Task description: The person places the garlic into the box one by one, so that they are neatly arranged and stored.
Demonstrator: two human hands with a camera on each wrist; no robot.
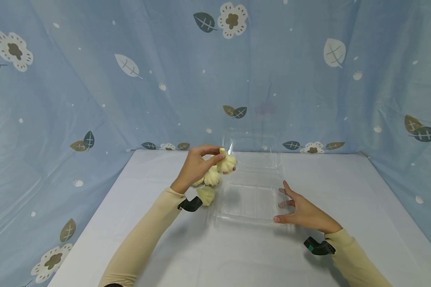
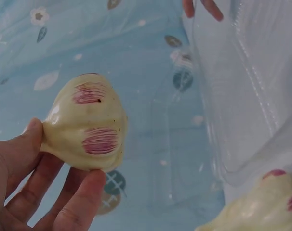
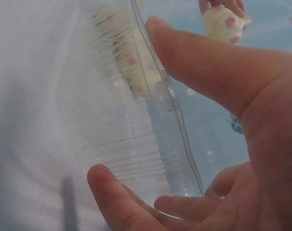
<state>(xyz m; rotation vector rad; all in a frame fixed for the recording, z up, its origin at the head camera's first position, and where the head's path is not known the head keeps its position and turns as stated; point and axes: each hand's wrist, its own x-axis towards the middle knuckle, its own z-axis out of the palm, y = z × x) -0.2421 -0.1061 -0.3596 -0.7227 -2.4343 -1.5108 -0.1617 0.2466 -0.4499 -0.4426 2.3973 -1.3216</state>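
My left hand (image 1: pixel 198 164) pinches a garlic bulb (image 1: pixel 227 163) by its stem, above the left edge of a clear plastic container (image 1: pixel 249 219). In the left wrist view the held bulb (image 2: pixel 88 122) shows purple-red streaks on its cream skin. More bulbs lie on the table beside the container, among them one garlic bulb (image 1: pixel 206 195) near my left wrist. At the container's right side, my right hand (image 1: pixel 307 213) holds the wall, thumb (image 3: pixel 184 53) at the rim and fingers spread lower along the plastic.
The container's clear lid (image 1: pixel 253 153) stands hinged up at the back, against the blue patterned curtain (image 1: pixel 291 71). A white cloth (image 1: pixel 258 259) covers the table. Black wrist cameras sit on both wrists.
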